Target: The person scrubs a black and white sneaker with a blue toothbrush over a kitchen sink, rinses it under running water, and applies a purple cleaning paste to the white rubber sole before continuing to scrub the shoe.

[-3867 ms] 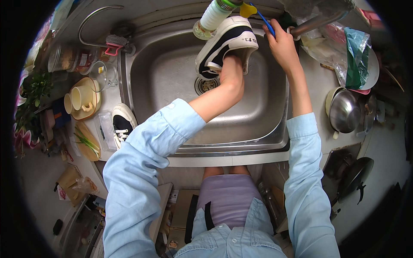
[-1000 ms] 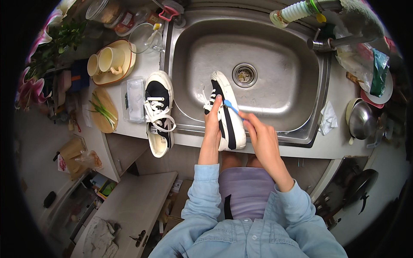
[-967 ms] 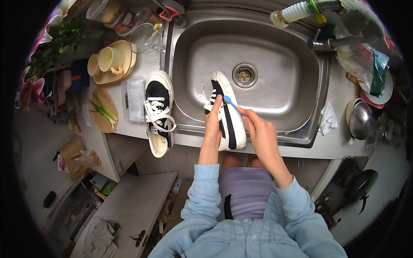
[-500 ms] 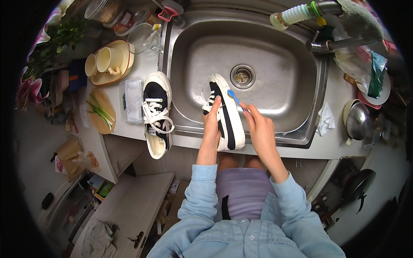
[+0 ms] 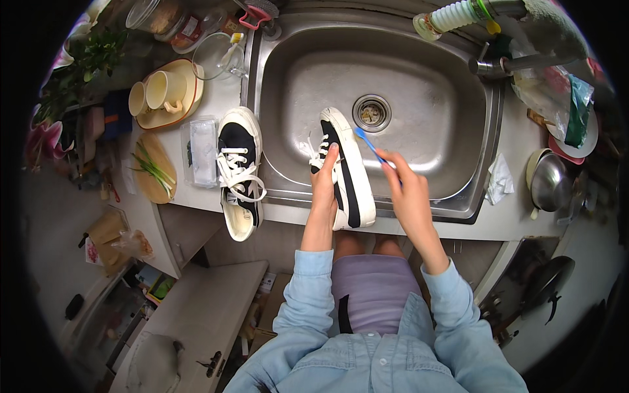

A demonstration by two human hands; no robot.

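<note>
Over sink (image 5: 458,196), left hand (image 5: 324,187) grips sneaker (image 5: 347,171); right hand (image 5: 409,193) angles toothbrush (image 5: 372,148).

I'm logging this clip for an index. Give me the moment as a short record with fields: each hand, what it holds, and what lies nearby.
left hand: grips a black and white shoe at the sink's front edge
right hand: holds a blue toothbrush, bristle end beside the shoe
second shoe: on the counter left of the sink, laces up
drain: just beyond the held shoe
cups: two on a plate, far left
hose: ribbed, above the sink's far rim
</note>
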